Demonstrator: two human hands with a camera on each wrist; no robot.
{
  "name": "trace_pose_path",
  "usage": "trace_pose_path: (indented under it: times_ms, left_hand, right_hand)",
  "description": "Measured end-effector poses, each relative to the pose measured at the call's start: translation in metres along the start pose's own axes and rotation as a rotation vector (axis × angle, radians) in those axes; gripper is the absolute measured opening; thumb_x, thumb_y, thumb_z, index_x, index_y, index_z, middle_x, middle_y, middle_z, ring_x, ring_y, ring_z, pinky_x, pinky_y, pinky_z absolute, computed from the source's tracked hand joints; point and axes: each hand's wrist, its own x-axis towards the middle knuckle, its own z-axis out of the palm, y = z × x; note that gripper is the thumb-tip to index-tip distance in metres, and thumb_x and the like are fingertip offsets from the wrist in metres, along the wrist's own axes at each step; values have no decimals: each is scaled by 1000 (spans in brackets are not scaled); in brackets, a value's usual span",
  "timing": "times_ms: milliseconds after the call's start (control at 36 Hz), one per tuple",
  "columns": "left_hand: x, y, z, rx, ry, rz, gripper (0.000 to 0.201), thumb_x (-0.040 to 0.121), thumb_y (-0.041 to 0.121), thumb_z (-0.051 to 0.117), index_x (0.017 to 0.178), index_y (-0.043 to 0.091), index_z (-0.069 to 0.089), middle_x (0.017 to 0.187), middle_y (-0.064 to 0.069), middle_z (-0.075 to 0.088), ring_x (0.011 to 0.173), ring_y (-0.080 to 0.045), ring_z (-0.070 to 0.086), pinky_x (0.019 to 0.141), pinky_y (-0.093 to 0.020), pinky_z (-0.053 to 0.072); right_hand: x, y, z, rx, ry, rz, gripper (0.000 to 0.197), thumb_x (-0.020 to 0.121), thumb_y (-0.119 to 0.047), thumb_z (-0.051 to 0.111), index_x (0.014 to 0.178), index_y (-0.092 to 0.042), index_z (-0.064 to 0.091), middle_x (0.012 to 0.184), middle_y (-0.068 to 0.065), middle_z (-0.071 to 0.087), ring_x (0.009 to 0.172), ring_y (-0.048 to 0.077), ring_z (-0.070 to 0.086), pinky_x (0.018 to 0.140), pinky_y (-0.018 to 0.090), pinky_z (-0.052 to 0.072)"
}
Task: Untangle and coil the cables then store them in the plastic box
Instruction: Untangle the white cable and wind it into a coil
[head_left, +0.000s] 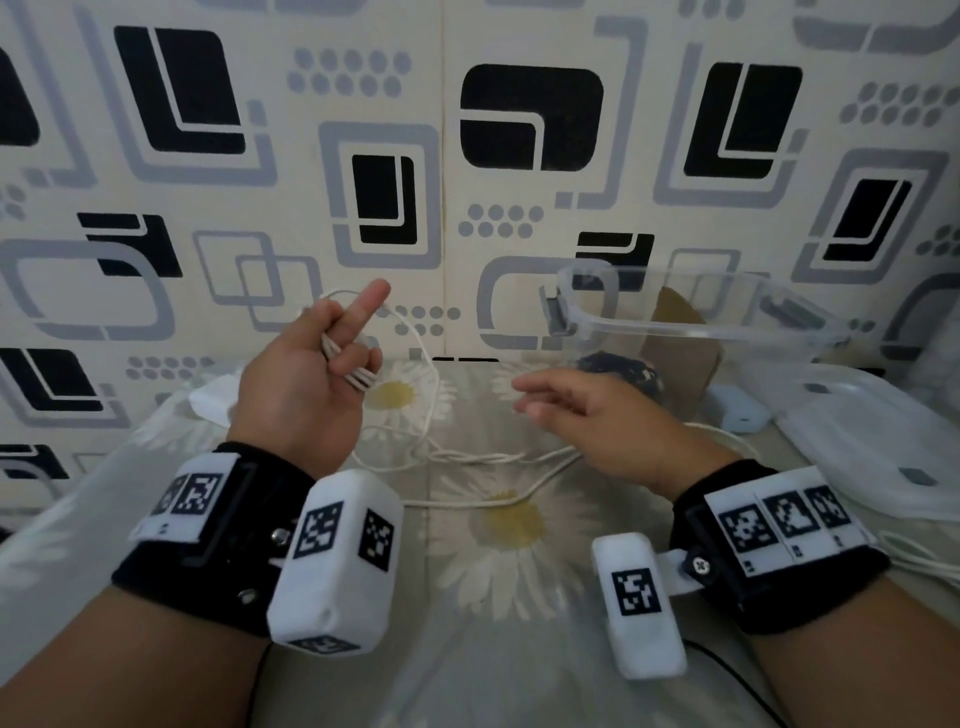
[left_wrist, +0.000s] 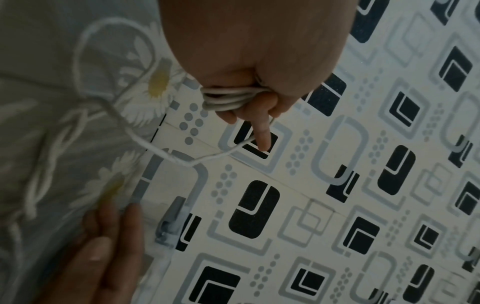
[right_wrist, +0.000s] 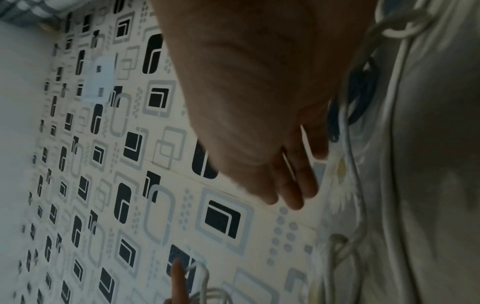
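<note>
I see a thin white cable (head_left: 415, 395), several turns of it wound into a tight bundle around the fingers of my left hand (head_left: 306, 384). The rest of it trails down in a loose loop onto the daisy-print bed sheet (head_left: 519, 582), where it twists with other white strands near the middle. The clear plastic box (head_left: 696, 317) sits at the far right by the patterned wall (head_left: 260, 156), with something dark inside that I cannot make out through the plastic. A clear lid (head_left: 872, 431) lies just to the right of it.

The head view gives me the box and the whole run of cable on the sheet. The left wrist view shows the coil itself far better: four or five parallel white turns pressed side by side across the curled fingers, with one strand leaving past the raised fingertip. The right wrist view adds a dark blue cable (right_wrist: 363, 90) lying on the sheet beside white strands, which the head view does not show clearly.

My left hand is raised palm-up, one finger pointing straight out, the others curled round the wound turns. My right hand (head_left: 597, 415) hovers above the sheet with fingers straight and close together, holding nothing, apart from the cable.
</note>
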Motion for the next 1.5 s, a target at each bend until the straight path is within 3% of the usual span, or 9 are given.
trace_pose_path:
  times_ms: [222,417,528,667,778,944,1083,1333,1500]
  left_hand:
    - [-1,3,-1,9,-47,41,25,103,19,37,79,17,43,121,0,69,36,-6,31,78,-22,42]
    - [2,8,-7,-78,99,40,16,103,19,38,87,19,41,114,3,72,37,-7,30,75,-20,44]
    - [6,9,-13,-113,264,54,13,103,17,37,92,19,45,108,2,74,39,-8,29,70,-19,45]
    - [9,10,-20,-74,399,60,20,104,12,31,105,16,51,118,1,69,38,-6,32,72,-19,45]
    - [8,10,-18,-21,419,74,26,104,8,25,116,15,48,125,-2,64,37,-5,34,75,-19,41]
    - [4,11,-11,-35,321,56,20,104,17,37,118,16,50,116,1,70,39,-6,33,73,-18,44]
    - [-1,16,-3,10,26,93,20,104,21,38,84,19,44,120,2,70,40,-7,31,79,-20,44]
    - [-20,0,18,182,-305,91,25,103,23,33,83,19,46,128,-5,64,38,-4,30,84,-27,38]
    - [-24,-6,20,257,-332,61,20,100,28,37,83,20,44,128,-3,65,39,-4,27,87,-29,37]
  right_hand:
    - [1,-1,22,-166,-240,-48,41,84,-27,73,123,-29,63,98,-16,60,83,-4,54,74,1,37]
    - [6,7,25,-144,-160,-39,18,89,-33,65,106,-28,71,83,-7,65,72,4,56,68,20,43]
    - [10,10,25,8,31,11,16,95,-31,56,94,-24,70,94,15,67,79,30,60,74,37,49]
    - [8,16,20,402,129,36,23,100,-22,48,95,-32,68,65,-6,52,55,6,40,50,16,33]
    - [3,16,14,459,-56,-33,23,93,-11,58,106,-23,73,95,-16,68,78,-8,57,70,9,42]
    - [0,4,13,199,-120,29,23,76,-45,66,79,-26,78,101,12,59,91,21,57,93,35,42]
    - [-4,4,15,140,-127,24,10,74,-35,79,69,-26,76,92,1,61,85,12,59,84,26,43]
    - [-3,-3,14,362,-251,-75,65,79,-8,76,130,-33,45,130,-10,59,125,-2,49,111,28,34]
    - [-8,-15,17,615,-417,-176,50,84,-2,60,132,-9,47,129,6,60,128,14,52,101,27,44]
